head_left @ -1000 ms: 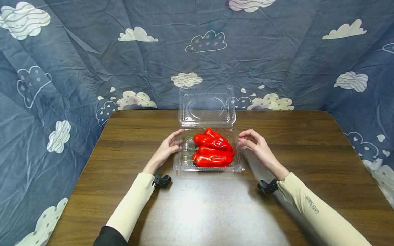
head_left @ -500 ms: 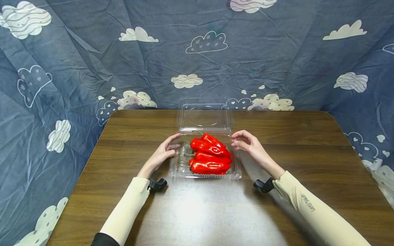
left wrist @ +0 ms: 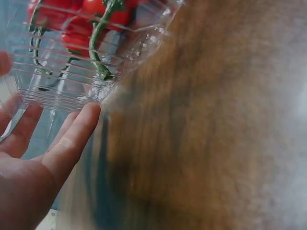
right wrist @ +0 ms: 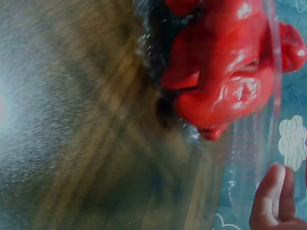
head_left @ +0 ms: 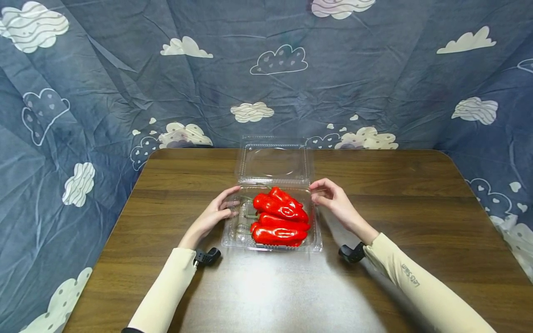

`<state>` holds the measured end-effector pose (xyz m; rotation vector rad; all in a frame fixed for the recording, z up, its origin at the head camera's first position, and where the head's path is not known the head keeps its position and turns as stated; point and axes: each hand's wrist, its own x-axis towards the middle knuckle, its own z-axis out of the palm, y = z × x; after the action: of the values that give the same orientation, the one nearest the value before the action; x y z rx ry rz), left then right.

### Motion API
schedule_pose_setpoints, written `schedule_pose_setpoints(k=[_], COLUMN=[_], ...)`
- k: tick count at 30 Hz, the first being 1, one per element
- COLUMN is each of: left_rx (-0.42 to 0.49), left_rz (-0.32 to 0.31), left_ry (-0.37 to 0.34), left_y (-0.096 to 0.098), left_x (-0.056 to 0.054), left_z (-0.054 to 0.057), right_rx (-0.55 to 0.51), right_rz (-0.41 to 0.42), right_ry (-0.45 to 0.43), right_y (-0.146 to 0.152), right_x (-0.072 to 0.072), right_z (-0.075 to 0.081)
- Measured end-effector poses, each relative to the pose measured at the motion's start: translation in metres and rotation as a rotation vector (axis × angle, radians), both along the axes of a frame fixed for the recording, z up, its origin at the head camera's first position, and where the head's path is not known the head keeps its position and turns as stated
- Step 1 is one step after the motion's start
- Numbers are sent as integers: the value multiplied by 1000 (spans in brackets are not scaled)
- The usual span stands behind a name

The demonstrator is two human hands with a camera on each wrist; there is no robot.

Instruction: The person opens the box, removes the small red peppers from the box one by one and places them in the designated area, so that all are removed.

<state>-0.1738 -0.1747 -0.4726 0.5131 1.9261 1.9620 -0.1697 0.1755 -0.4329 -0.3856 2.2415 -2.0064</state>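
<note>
Head view: glossy peppers (head_left: 281, 222) in clear plastic clamshell (head_left: 237, 234) between left hand (head_left: 212, 214) and right hand (head_left: 337, 203), both unclenched

The head view is bright and mostly sharp. A white glare patch sits on the near middle of the bench (head_left: 258, 286), and soft shadows fall beside both cream sleeves (head_left: 164, 286). Small highlights gleam on the red peppers (head_left: 280, 235), while the transparent lid (head_left: 275, 162) of the plastic clamshell (head_left: 237, 240) nearly melts into the cloud-printed cloth (head_left: 354, 83). Both wrist views are dimmer and hazier, the bench smeared by blur; glare washes the right edge of the left wrist view and the left edge of the right wrist view
</note>
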Motion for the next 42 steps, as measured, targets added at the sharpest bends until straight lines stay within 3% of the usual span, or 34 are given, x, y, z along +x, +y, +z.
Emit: schedule_pose_setpoints(k=[6, 15, 23, 35, 42], left_rx=[8, 8, -13, 37, 64], left_rz=[0, -7, -28, -61, -72], left_ry=[-4, -9, 2, -24, -40], left_y=[-5, -14, -24, -29, -29], left_x=[7, 14, 14, 11, 11], left_z=[0, 3, 3, 1, 2], right_rx=[64, 102, 115, 102, 97], right_rz=[-54, -35, -15, -9, 1], right_ry=[-13, -25, -42, -54, 3], right_y=[1, -2, -9, -13, -16], right_x=[1, 2, 3, 3, 0], right_z=[-5, -12, -15, -13, -5])
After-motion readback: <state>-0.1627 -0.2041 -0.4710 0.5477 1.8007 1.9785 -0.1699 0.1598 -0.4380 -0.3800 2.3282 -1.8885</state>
